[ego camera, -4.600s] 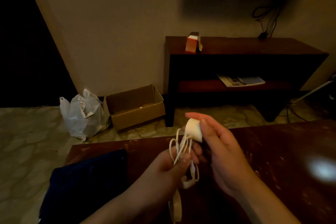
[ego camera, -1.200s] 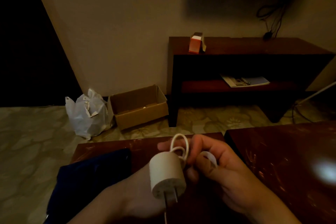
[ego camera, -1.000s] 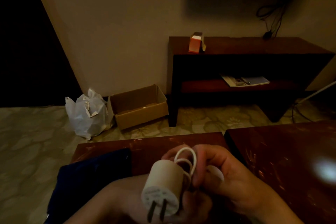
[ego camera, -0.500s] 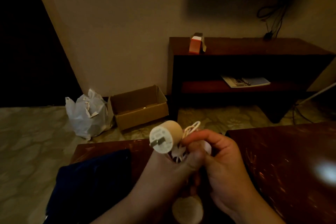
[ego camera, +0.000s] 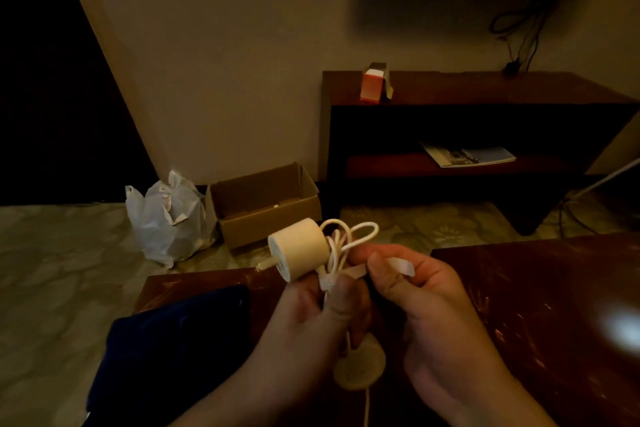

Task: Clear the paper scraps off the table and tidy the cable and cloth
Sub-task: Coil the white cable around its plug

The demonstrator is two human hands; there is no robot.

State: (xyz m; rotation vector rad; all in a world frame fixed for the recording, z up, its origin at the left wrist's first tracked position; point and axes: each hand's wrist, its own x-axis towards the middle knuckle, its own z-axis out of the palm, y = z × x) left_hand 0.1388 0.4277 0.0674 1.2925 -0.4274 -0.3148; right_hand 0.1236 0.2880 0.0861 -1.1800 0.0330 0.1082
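Both hands hold a coiled white cable (ego camera: pixel 341 246) above the dark wooden table (ego camera: pixel 540 291). My left hand (ego camera: pixel 311 319) pinches the bunched loops just under the round white plug (ego camera: pixel 299 253), whose prongs point left. My right hand (ego camera: pixel 426 302) pinches a flat white strap (ego camera: pixel 398 265) that runs to the bundle. A round white puck (ego camera: pixel 360 366) on the cable hangs below the hands. A dark blue cloth (ego camera: pixel 173 347) lies on the table's left part.
On the floor behind the table stand an open cardboard box (ego camera: pixel 266 204) and a white plastic bag (ego camera: pixel 169 215). A low dark shelf unit (ego camera: pixel 478 135) against the wall carries a small orange box (ego camera: pixel 374 83) and a magazine (ego camera: pixel 467 156).
The plug has turned from prongs facing me to prongs pointing left, and the bundle rose. My right hand now pinches the white strap pulled to the right; the puck hangs lower.
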